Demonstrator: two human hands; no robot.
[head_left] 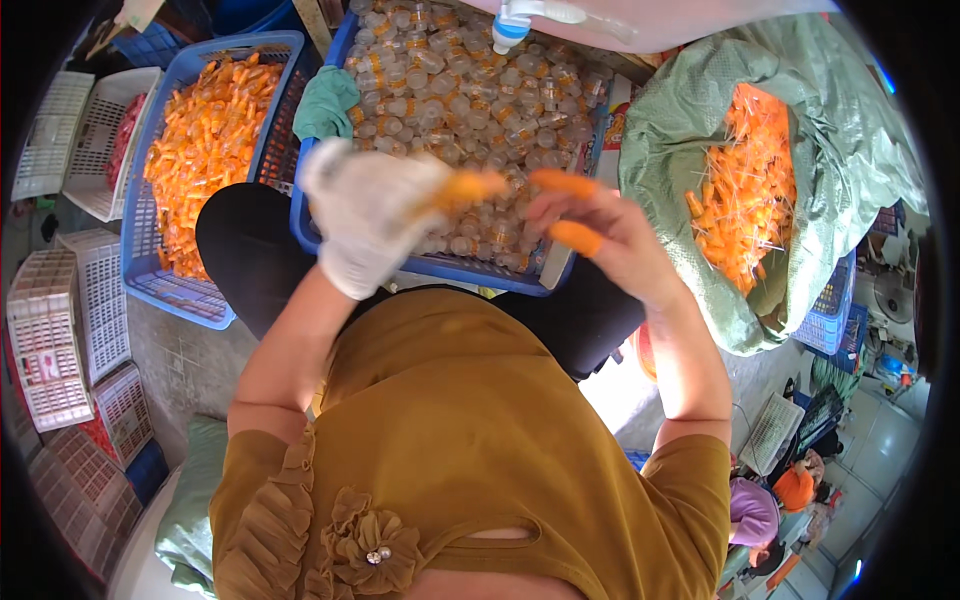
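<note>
My left hand (375,210), in a white glove and smeared by motion, is over the near left part of a blue crate (300,205) of small clear plastic pieces with orange bands (450,90). Something orange shows at its fingertips; whether a finger covering or a held piece, I cannot tell. To the right, my bare right hand (600,225) has orange coverings on two fingers. Those fingers are spread, and nothing plainly shows between them. Both hands are above the pieces, a small gap apart.
A blue basket (135,240) of orange pieces (215,130) stands left. A green woven sack (670,200) at right holds orange pieces with thin clear stems (745,190). A teal cloth (328,103) hangs on the crate's rim. Above is a blue-and-white tap (510,30). Stacked white crates (50,330) stand far left.
</note>
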